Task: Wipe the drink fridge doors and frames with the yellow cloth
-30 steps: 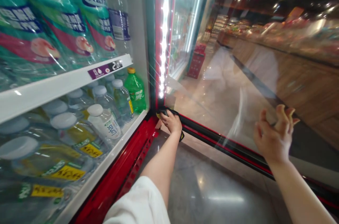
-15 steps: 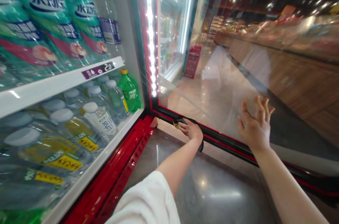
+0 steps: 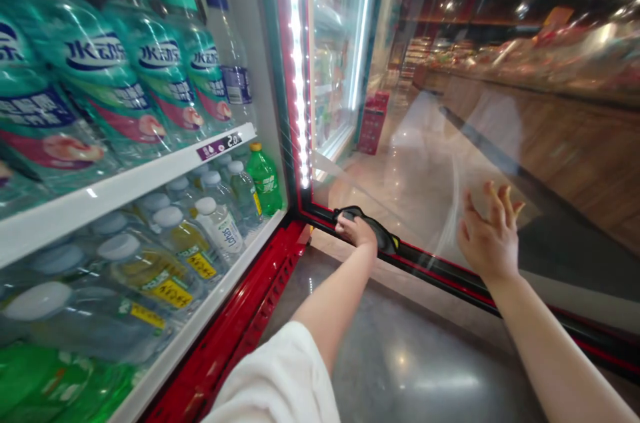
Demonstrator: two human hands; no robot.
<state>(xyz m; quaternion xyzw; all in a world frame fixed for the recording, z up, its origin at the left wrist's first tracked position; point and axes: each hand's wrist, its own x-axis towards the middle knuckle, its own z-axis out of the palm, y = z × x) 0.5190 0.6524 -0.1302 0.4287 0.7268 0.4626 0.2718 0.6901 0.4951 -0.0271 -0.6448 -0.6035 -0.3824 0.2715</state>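
My left hand [image 3: 356, 229] is closed on a dark grey and black cloth-like piece [image 3: 384, 237] with a yellow edge. This piece lies along the bottom frame [image 3: 420, 261] of a glass door, on the inner side; my fingers hide part of it. Farther right, my right hand [image 3: 490, 239] is raised with its fingers spread and bent, the tips at the glass pane [image 3: 415, 176]. Nothing is in that hand. A pale curved streak [image 3: 454, 203] shows on the pane between the two hands.
To the left, an open cooler shelf [image 3: 150, 179] carries teal-capped bottles [image 3: 103, 53]. Below stand clear bottles with white caps [image 3: 120, 246] and a green bottle [image 3: 265, 179]. A red sill [image 3: 250, 289] edges the cooler. A lit strip [image 3: 299, 76] runs down the door's hinge side.
My view has shifted, bringing more of the shelves in. The dark piece now stretches right of my left hand along the frame. My right hand keeps its spread pose at the glass.
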